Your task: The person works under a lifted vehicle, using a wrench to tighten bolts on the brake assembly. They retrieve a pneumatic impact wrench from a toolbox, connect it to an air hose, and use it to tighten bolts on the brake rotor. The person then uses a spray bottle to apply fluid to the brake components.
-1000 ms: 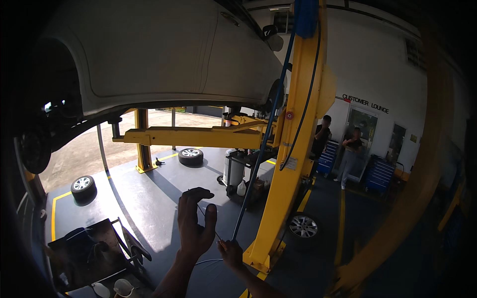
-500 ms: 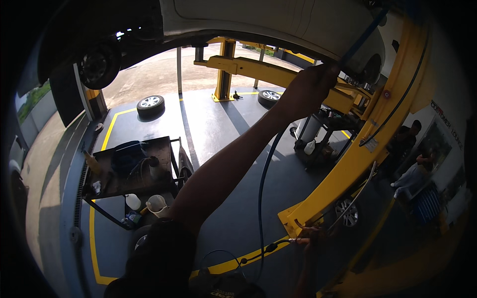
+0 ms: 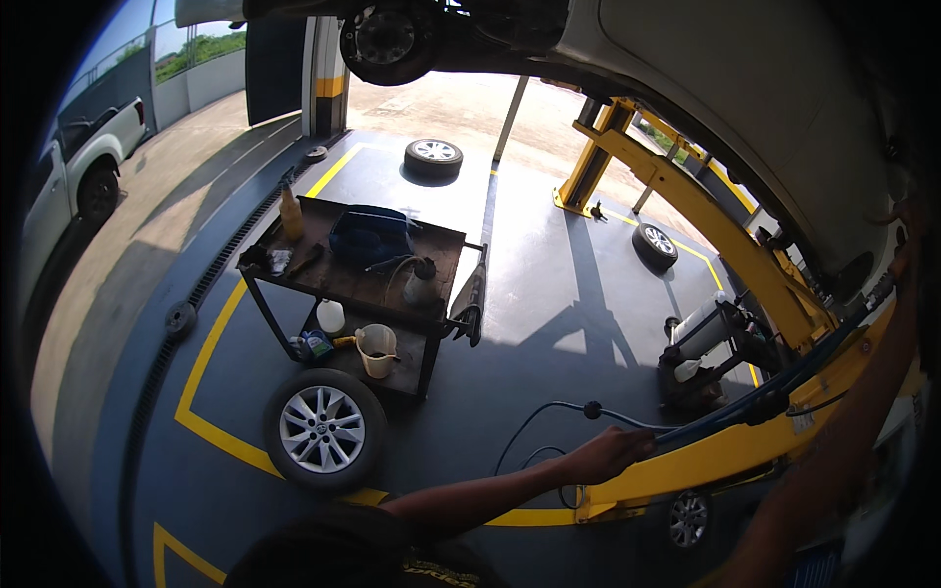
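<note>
A blue hose (image 3: 720,423) runs as a bundle of lines from the lower middle up to the right. My left hand (image 3: 614,455) is closed around its lower end, in front of the yellow lift post (image 3: 627,482). My right hand (image 3: 908,253) is raised at the far right edge, closed on the hose's upper part beside a pale raised car (image 3: 725,73). Dark shadow partly hides its fingers. A thinner blue length of the hose loops down to the left of my left hand, with a dark round piece on it.
At left stands a dark two-tier cart (image 3: 441,265) carrying a blue basin (image 3: 368,235) and bottles. A loose wheel (image 3: 323,428) rests before it; others (image 3: 433,157) lie farther off. A yellow lift arm (image 3: 686,191) crosses under the car. A second cart (image 3: 750,338) stands right.
My left hand has come down from high on the hose to its lower end. My right hand has risen from low down to the far right. The view has swung left.
</note>
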A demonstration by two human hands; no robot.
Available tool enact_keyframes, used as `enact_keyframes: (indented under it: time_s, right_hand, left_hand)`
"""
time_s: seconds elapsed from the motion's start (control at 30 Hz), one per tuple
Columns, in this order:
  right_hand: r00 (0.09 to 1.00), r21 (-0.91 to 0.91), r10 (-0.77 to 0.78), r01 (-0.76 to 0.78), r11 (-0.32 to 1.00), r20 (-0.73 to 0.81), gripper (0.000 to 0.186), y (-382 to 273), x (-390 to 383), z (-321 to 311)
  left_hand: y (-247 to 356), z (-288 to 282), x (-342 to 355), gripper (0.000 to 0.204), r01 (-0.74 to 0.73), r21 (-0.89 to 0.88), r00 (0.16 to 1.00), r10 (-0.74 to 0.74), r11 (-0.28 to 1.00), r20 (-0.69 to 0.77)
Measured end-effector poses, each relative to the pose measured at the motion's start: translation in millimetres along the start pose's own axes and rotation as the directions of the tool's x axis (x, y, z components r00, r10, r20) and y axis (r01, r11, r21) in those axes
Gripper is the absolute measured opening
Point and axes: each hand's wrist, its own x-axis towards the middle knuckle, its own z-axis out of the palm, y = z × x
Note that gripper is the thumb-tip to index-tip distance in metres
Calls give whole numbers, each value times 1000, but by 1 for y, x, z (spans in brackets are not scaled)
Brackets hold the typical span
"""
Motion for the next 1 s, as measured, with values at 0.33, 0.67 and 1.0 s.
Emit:
enact_keyframes:
  time_s: [0.33, 0.67, 1.0]
  right_hand:
    - [985, -578, 153, -167, 799, -73, 52, 322, -442, 145]
    - [401, -721, 886, -540, 435, 234, 37, 427, -961, 106]
    - [702, -536, 663, -466, 704, 260, 33, 427, -909, 143]
  left_hand:
    - [-173, -33, -238, 34, 542, 523, 770, -638, 658, 5]
    - [-207, -60, -418, 21, 81, 981, 459, -880, 178, 122]
    - [-228, -23, -443, 18, -11, 983, 573, -805, 181, 155]
